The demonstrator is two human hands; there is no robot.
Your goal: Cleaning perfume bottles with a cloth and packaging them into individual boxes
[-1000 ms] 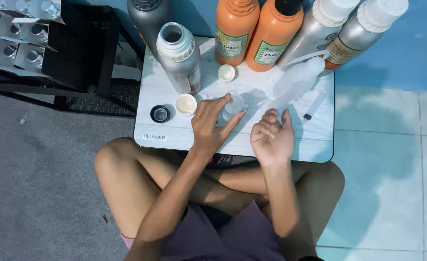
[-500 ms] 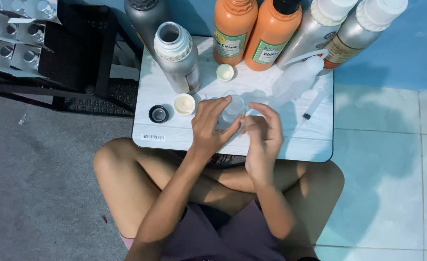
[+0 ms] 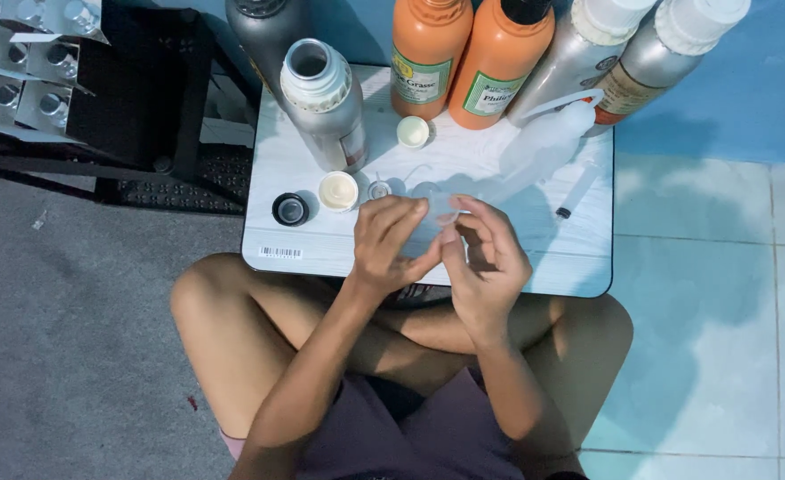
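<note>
I sit cross-legged at a small white lap table [image 3: 321, 244]. My left hand [image 3: 388, 244] holds a small clear bottle [image 3: 437, 209] just above the table's front half. My right hand [image 3: 486, 262] meets it from the right, thumb and fingers pinched at the bottle's top. Whether the right hand holds a cap is hidden by the fingers. A tiny clear piece [image 3: 378, 189] lies on the table just behind my left hand.
On the table stand an open silver canister [image 3: 326, 102], two orange bottles [image 3: 468, 58], two silver white-capped bottles [image 3: 624, 53] and a squeeze bottle [image 3: 544, 142]. A black cap [image 3: 291, 210], cream caps [image 3: 338, 190] and a syringe [image 3: 579, 191] lie loose. A dark rack [image 3: 99, 98] stands left.
My right hand came in from the right and closed its fingers on the bottle's top. My left hand pulled the bottle slightly toward me, uncovering the tiny clear piece behind it.
</note>
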